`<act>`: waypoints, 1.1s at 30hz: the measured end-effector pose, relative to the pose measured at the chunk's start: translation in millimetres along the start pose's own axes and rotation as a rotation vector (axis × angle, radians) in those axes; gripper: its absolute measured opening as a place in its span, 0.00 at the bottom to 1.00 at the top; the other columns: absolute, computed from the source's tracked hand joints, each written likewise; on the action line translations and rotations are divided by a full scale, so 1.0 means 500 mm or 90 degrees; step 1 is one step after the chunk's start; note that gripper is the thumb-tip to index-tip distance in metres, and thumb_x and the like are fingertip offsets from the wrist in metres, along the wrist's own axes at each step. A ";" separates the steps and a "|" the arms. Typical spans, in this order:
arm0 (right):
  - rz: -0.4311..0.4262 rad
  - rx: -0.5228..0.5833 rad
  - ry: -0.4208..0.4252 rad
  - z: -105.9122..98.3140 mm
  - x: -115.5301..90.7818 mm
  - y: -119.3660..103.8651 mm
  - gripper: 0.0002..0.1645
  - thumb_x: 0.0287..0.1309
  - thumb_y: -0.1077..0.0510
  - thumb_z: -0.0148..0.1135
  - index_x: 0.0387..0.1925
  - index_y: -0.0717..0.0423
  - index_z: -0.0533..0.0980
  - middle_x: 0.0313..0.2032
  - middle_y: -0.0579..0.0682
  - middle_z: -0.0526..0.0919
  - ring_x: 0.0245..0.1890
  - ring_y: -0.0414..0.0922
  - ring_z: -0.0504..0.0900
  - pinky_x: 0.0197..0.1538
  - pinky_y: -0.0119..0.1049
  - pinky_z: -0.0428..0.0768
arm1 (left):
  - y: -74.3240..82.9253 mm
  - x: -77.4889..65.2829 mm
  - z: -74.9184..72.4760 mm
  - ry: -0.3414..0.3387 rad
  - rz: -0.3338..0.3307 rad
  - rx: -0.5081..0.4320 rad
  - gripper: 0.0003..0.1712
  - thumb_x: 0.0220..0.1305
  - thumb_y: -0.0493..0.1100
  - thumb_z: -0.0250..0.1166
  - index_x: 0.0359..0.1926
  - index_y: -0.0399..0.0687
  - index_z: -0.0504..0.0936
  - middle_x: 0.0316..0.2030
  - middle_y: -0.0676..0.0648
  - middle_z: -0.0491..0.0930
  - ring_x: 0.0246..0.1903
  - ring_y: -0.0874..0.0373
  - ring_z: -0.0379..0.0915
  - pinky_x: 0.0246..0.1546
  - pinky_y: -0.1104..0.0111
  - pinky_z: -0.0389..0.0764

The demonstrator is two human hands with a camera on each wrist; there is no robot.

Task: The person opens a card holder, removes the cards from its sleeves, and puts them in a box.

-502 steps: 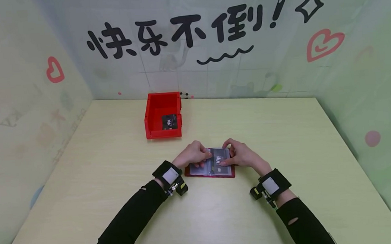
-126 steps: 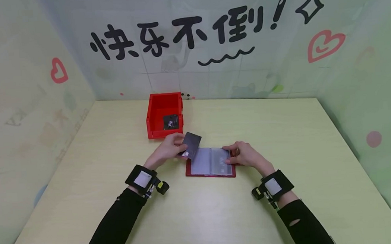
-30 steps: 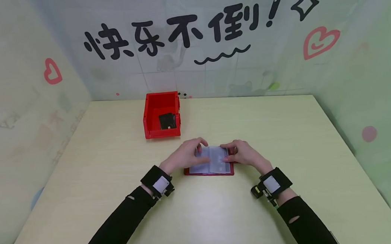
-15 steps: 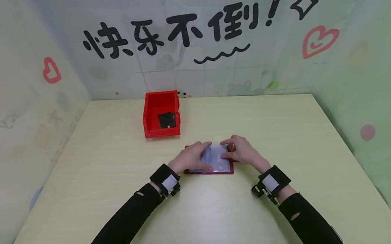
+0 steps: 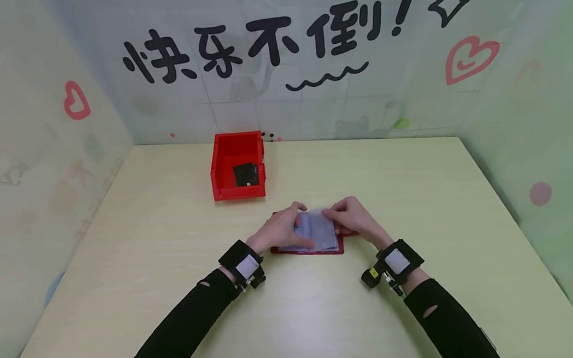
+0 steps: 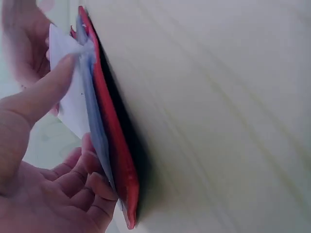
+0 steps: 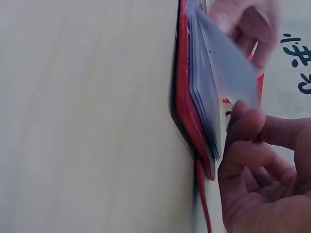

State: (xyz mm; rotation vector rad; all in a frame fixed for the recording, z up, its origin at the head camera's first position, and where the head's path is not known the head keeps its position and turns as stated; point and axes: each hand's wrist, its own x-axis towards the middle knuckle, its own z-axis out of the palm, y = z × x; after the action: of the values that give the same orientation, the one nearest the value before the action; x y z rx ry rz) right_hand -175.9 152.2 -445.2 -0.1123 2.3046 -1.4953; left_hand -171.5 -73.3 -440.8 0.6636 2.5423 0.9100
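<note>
An open card holder with a red cover (image 5: 341, 245) and clear plastic pages lies on the table between the hands. My left hand (image 5: 278, 230) spreads over its left half. In the left wrist view the straight thumb (image 6: 51, 90) presses on the pages close to the spine, and the other fingers are at the holder's edge. My right hand (image 5: 356, 217) pinches the corner of a clear page (image 7: 233, 68) between thumb and forefinger, raising it off the stack below. A red strap (image 7: 201, 194) sticks out from the holder's right side.
Behind the holder stands a red plastic bin (image 5: 240, 193) with dark cards (image 5: 244, 174) lying in its front right part. The pale wooden table (image 5: 295, 321) meets printed fabric walls at the back and sides.
Some seconds ago my left hand held a dark card, and a plain dark card now tops those in the bin. Since then that hand settled on the holder; my right hand has just lifted a page.
</note>
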 end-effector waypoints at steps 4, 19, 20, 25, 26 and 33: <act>-0.010 0.119 -0.006 0.016 -0.003 0.005 0.21 0.73 0.51 0.56 0.36 0.69 0.79 0.15 0.43 0.72 0.15 0.38 0.69 0.22 0.28 0.70 | -0.007 0.002 -0.008 0.003 0.001 -0.095 0.38 0.61 0.52 0.72 0.64 0.39 0.68 0.39 0.44 0.82 0.37 0.57 0.76 0.37 0.71 0.76; -0.099 0.168 -0.083 0.058 -0.010 0.005 0.27 0.77 0.52 0.48 0.53 0.75 0.77 0.44 0.61 0.82 0.38 0.42 0.84 0.41 0.31 0.85 | -0.017 -0.002 -0.033 0.013 -0.046 -0.210 0.20 0.71 0.53 0.62 0.36 0.40 0.86 0.22 0.52 0.76 0.25 0.59 0.69 0.27 0.72 0.65; -0.102 0.163 -0.086 0.058 -0.011 0.005 0.27 0.77 0.52 0.48 0.54 0.74 0.77 0.45 0.63 0.82 0.38 0.42 0.84 0.41 0.30 0.85 | -0.019 -0.004 -0.035 0.018 -0.052 -0.211 0.19 0.70 0.51 0.62 0.33 0.38 0.84 0.20 0.52 0.72 0.23 0.60 0.67 0.25 0.72 0.63; -0.119 0.120 -0.085 0.045 -0.017 0.011 0.24 0.76 0.56 0.50 0.59 0.72 0.76 0.48 0.68 0.82 0.38 0.41 0.84 0.43 0.31 0.85 | -0.024 -0.014 -0.041 0.053 -0.104 -0.193 0.12 0.67 0.42 0.66 0.34 0.34 0.82 0.18 0.50 0.71 0.20 0.60 0.70 0.22 0.74 0.67; -0.125 0.093 -0.074 0.040 -0.019 0.012 0.23 0.75 0.56 0.52 0.58 0.71 0.77 0.48 0.68 0.83 0.37 0.41 0.84 0.42 0.31 0.85 | -0.025 -0.016 -0.042 0.062 -0.120 -0.189 0.12 0.66 0.42 0.67 0.38 0.33 0.83 0.20 0.50 0.73 0.20 0.60 0.72 0.23 0.75 0.70; -0.167 -0.228 0.022 -0.002 -0.024 0.014 0.23 0.61 0.56 0.69 0.55 0.62 0.81 0.36 0.56 0.83 0.33 0.44 0.79 0.32 0.31 0.76 | -0.024 -0.026 -0.039 0.097 -0.193 -0.168 0.29 0.61 0.43 0.73 0.59 0.35 0.76 0.39 0.38 0.83 0.21 0.58 0.79 0.24 0.75 0.77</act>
State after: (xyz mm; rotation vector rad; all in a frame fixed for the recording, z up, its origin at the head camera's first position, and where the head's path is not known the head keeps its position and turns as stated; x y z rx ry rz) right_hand -164.4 159.5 -447.6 -0.5075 2.6460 -1.1844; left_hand -173.8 -97.9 -432.4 0.1314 2.4935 1.1908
